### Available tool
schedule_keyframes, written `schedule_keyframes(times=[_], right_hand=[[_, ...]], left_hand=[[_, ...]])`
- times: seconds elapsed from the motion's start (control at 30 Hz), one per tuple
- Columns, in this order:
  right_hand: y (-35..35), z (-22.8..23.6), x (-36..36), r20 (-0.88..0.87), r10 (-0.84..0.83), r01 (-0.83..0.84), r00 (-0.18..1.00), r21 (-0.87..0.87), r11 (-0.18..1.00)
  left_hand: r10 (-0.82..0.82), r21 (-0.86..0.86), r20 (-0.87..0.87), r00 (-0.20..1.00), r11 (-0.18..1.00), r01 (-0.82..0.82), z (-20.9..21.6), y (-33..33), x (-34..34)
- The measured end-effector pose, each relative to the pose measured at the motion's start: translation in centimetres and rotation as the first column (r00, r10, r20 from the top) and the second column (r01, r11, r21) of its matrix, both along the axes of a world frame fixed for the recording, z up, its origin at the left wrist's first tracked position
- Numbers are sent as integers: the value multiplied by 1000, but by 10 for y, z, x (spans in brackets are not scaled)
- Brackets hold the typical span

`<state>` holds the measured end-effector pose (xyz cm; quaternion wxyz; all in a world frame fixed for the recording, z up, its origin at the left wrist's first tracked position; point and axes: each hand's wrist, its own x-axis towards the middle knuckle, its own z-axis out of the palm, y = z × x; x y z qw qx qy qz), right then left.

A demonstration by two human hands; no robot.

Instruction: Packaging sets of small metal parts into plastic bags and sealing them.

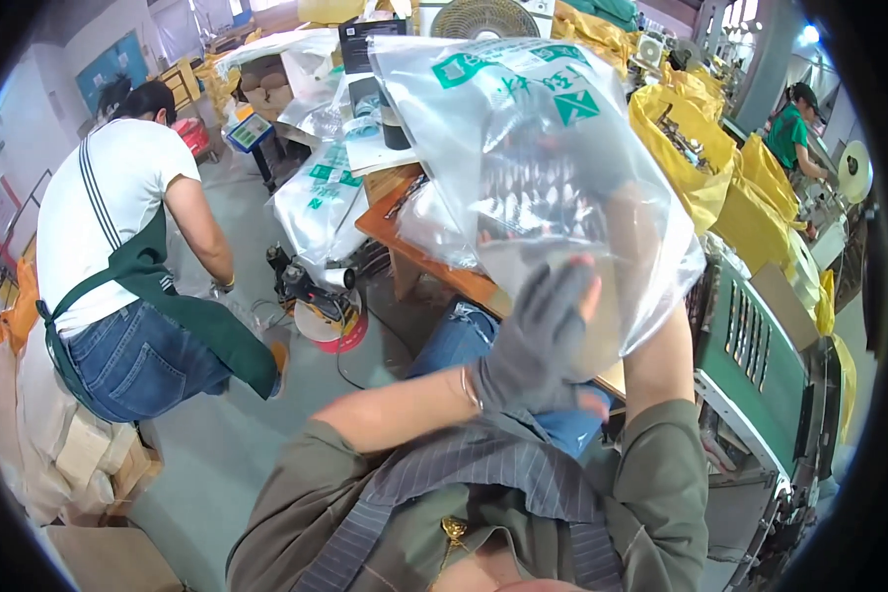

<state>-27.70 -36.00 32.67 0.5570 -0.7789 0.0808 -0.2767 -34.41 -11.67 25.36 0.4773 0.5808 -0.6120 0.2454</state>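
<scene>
A large clear plastic bag (587,128) with green printing is spread in front of me, above the table. My left hand (538,340), in a grey glove with bare fingertips, lies against its near side with the fingers stretched out. My right forearm runs up under or into the bag. The right hand (622,212) shows only as a blur through the film, and its fingers are hidden. Rows of small shiny pieces (533,202) show through the plastic; whether they lie inside or behind it I cannot tell.
A wooden table edge (390,212) is beyond my left hand. Another printed clear bag (316,202) hangs left of it, above a small machine (316,296) on the floor. A co-worker (133,247) bends at the left. To the right are a green-topped conveyor (750,365) and yellow sacks (686,148).
</scene>
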Motion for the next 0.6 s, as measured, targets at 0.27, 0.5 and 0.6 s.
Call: schedule_keyframes(times=[0.27, 0.5, 0.6], right_hand=[[2, 8, -20, -108, 14, -15, 994, 0, 1000], [-48, -51, -22, -233, -171, 75, 957, -370, 926], [-55, -74, -29, -301, -252, 65, 920, -518, 853]], left_hand=[[-131, 82, -309, 942, 983, 164, -35, -37, 46], [-450, -55, -893, 22, 156, 986, -63, -11, -5], [-272, -268, -896, -351, -299, 916, -61, -14, -16]])
